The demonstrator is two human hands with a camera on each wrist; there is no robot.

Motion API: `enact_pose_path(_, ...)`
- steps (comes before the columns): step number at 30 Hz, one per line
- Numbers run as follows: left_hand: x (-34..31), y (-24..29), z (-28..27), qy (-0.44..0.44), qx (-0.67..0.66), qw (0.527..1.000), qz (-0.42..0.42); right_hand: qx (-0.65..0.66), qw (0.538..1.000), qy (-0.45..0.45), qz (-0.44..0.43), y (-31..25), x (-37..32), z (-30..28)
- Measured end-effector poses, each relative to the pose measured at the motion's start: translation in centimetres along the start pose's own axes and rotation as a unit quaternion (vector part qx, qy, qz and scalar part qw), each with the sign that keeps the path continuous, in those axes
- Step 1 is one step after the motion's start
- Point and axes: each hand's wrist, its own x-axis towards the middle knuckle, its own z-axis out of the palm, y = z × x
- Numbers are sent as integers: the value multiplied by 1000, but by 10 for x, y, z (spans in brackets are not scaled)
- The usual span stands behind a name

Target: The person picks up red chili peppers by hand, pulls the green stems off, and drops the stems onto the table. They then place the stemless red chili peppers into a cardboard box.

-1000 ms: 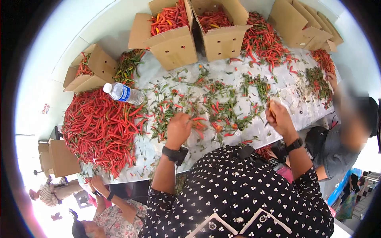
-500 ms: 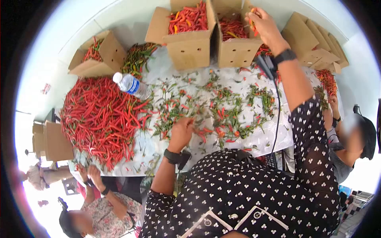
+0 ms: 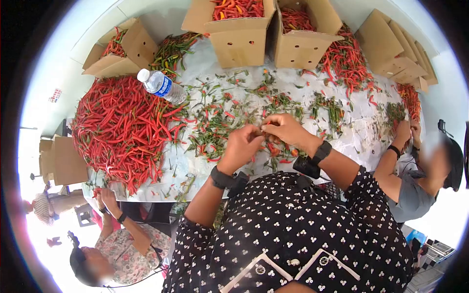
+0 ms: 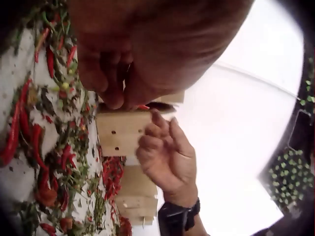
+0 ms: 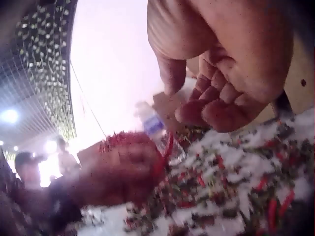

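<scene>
Over the table's middle, the left hand (image 3: 242, 147) pinches a red chili; in the right wrist view the chili (image 5: 168, 148) sticks up from its fingertips. The right hand (image 3: 289, 132) is beside it, fingertips close to the left ones in the head view. In the right wrist view the right hand (image 5: 221, 59) has bent fingers, a gap between thumb and forefinger, and nothing visible between them. Only a small red tip (image 4: 143, 107) shows under the left fingers in the left wrist view. Below the hands are scattered green stems and red chilies (image 3: 274, 149).
A large red chili pile (image 3: 124, 129) lies at left, with a water bottle (image 3: 162, 86) by it. Cardboard boxes (image 3: 239, 46) of chilies line the back. Another chili heap (image 3: 347, 61) is at back right. One person (image 3: 132, 244) works at lower left, another (image 3: 415, 180) at right.
The right hand went from the table's front to above the back box with chilies in its fingers, then came back beside the left hand without them. The left hand moved slightly right and up.
</scene>
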Motion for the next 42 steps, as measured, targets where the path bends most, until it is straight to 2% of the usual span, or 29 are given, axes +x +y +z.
enact_pose_path(2,3,-3,4,-16,-3,1000,-9,56,998,28,-4,18,-6,-4)
enact_pose_path(4,4,-13,-3,-12,139,987,82,110,992,55,-8,30,-15,-12)
enact_pose_path(5,2,-28,-9,-26,257,955,145,130,989,67,8,34,-19,-18)
enact_pose_path(6,-4,-33,-13,-28,258,954,147,150,985,78,25,39,-23,-23)
enact_pose_path(8,-21,-41,-18,-59,368,918,135,171,982,52,54,45,-26,-24)
enact_pose_path(10,-28,-46,-20,-62,371,920,109,52,992,17,109,34,-28,-15)
enact_pose_path(11,-31,-47,-22,-46,376,920,102,-3,997,11,80,45,-20,-7)
enact_pose_path(12,-34,-48,-24,-29,381,919,95,-4,997,7,79,42,-16,2)
enact_pose_path(13,-36,-50,-26,-25,382,919,93,-121,993,6,-15,39,-10,11)
enact_pose_path(14,-37,-52,-27,16,367,925,92,-235,966,5,-109,35,-5,20)
enact_pose_path(15,-39,-51,-29,58,351,930,90,-267,955,-1,-129,34,2,26)
enact_pose_path(16,-41,-49,-29,62,350,930,87,-268,955,-6,-130,34,8,29)
enact_pose_path(18,-44,-43,-30,130,282,944,111,-437,886,-14,-152,35,19,35)
enact_pose_path(19,-46,-40,-30,136,283,943,108,-438,885,-20,-155,36,22,39)
enact_pose_path(21,-47,-34,-25,68,310,933,173,-509,846,-23,-158,38,25,46)
enact_pose_path(22,-48,-33,-20,74,309,933,169,-511,844,-29,-160,39,27,47)
enact_pose_path(24,-48,-34,-9,-51,396,905,145,-533,827,-27,-178,43,29,46)
enact_pose_path(25,-46,-40,-5,-57,398,896,191,-534,826,-30,-179,47,31,43)
enact_pose_path(27,-42,-45,-2,-83,407,889,191,-408,896,-26,-173,47,32,34)
enact_pose_path(28,-39,-48,0,-110,417,882,191,-409,896,-24,-171,43,29,29)
enact_pose_path(30,-36,-52,4,-91,403,894,172,-214,975,24,-61,33,23,17)
enact_pose_path(31,-34,-52,5,-71,390,906,150,-74,997,1,9,38,22,10)
enact_pose_path(32,-31,-53,4,-72,390,905,153,-73,997,5,7,42,20,3)
enact_pose_path(34,-24,-39,-2,-21,173,984,40,172,984,-34,36,45,11,-4)
enact_pose_path(35,-21,-31,-5,-24,64,994,-84,175,983,-31,36,48,8,-3)
enact_pose_path(36,-16,-33,-7,-27,66,994,-83,192,979,-37,50,45,4,2)
enact_pose_path(38,-9,-38,-9,-31,-202,967,-155,224,970,-52,78,37,0,10)
enact_pose_path(40,-7,-31,-7,-23,-239,959,-149,191,976,-58,84,28,-1,14)
enact_pose_path(42,-6,-29,-7,-14,-190,974,-119,138,982,-86,98,21,0,15)
